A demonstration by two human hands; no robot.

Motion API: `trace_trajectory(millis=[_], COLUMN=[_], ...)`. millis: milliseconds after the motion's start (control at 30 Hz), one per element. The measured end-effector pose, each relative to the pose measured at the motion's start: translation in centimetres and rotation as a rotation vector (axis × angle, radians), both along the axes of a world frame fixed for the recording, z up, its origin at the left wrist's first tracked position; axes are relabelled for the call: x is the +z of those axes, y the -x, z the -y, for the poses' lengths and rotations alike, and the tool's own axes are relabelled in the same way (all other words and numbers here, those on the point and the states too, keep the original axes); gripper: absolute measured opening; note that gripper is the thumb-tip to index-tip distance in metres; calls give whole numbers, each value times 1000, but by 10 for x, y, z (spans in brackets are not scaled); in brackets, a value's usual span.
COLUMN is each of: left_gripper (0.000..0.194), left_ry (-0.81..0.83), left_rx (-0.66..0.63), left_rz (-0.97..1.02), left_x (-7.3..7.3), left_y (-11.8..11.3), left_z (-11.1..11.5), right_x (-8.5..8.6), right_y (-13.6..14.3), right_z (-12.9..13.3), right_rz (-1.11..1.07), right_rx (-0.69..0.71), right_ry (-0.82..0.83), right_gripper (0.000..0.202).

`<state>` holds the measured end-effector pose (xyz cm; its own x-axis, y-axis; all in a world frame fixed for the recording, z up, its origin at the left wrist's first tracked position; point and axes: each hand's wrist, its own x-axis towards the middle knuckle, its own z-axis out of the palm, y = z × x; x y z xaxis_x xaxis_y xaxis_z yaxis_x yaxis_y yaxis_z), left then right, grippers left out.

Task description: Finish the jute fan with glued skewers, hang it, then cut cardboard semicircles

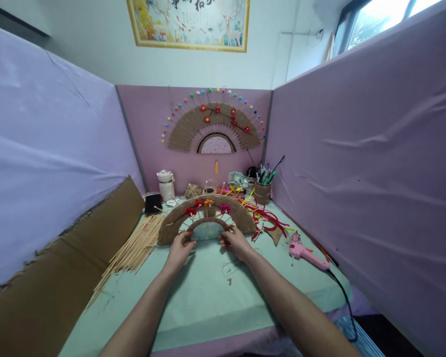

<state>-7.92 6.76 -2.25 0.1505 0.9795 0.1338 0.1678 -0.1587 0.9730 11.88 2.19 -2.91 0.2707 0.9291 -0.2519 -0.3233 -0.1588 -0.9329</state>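
Observation:
A fan-shaped craft piece [242,214] stands tilted up on the table, its wide brown arch wrapped in twine-like material. Red, orange and magenta flowers sit on the arch. Thin sticks join it to a small inner arch around a pale blue half-circle [207,231]. My left hand [181,249] pinches the lower left end of the inner arch between thumb and fingers. At the lower right end, my right hand [236,242] grips the same inner arch, its fingers curled.
Thin wooden sticks [134,248] and a cardboard sheet [92,248] lie left. Right are red pipe cleaners [269,216] and a pink glue gun [307,254] with a black cable. A jar [166,185] and pen holder [262,192] stand behind; a larger fan [188,128] hangs on the partition.

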Motion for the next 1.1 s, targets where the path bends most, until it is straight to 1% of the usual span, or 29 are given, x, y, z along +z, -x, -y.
trace_trajectory(millis=[100, 233, 333, 433, 567, 767, 967, 1033, 1100], left_gripper=[39, 42, 41, 39, 41, 41, 36, 34, 33], left_ry=[15, -6, -43, -54, -53, -65, -134, -167, -202], left_rx=[-47, -69, -50, -31, -10, 7, 33, 41, 48], left_rz=[11, 30, 58, 85, 113, 137, 156, 139, 123], left_x=[3, 4, 6, 7, 4, -5, -5, -5, -1], left_y=[0, -1, -1, -1, 1, 0, -3, -3, -3], left_z=[-3, -5, -2, 4, 11, 13, 15, 16, 19], right_x=[0, -2, -3, -3, -1, 3, 5, 8, 13], right_y=[2, 5, 6, 7, 7, 4, 8, 10, 11], right_z=[-4, -6, -5, -4, -3, 1, 8, 11, 15], right_rz=[5, 20, 34, 61, 120, 208, 239, 252, 272], right_rx=[-16, -57, -92, -117, -132, -96, -29, -9, -2], right_ry=[-17, -82, -143, -197, -246, -291, -294, -298, -304], right_gripper=[22, 21, 18, 19, 22, 28, 34, 35, 35])
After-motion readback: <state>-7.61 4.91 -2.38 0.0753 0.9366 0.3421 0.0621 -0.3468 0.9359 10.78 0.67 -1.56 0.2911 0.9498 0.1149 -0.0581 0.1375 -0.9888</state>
